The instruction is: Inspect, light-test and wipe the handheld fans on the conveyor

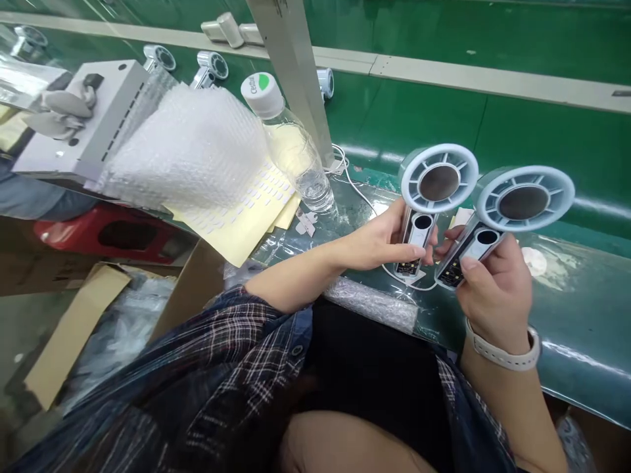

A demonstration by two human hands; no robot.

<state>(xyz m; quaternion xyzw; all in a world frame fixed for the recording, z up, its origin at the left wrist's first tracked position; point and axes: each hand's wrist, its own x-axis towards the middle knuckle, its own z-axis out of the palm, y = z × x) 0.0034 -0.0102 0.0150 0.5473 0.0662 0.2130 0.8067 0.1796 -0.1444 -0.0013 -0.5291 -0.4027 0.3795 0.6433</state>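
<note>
Dark plaid shirt (pixel 217 355), worn open over a black top (pixel 369 368), fills the foreground. Just beyond it, against the bench edge, lies a rolled strip of clear bubble wrap (pixel 374 304). Above the dark green, glossy bench top (pixel 582 282), the left hand (pixel 374 242) is curled closed around the slim silver handle of a device with a pale blue, spoked round head (pixel 438 180), its thumb lying across the front near an exposed black circuit board. Close beside it, the right hand (pixel 497 282), with a white strap (pixel 505 355) at the wrist, is wrapped around the handle of a matching device with a wider-looking pale blue head (pixel 525 200), thumb pressed to its front edge. Both heads face upward, tilted toward the camera. A thin white cable (pixel 362 196) loops over the bench below them. Further left, yellow label sheets (pixel 236 240) lie under white bubble wrap (pixel 192 144), and a clear plastic bottle with a white cap (pixel 300 154) stands beside a grey metal post (pixel 298 72). Beyond spreads a bright green conveyor surface (pixel 419 29).
</note>
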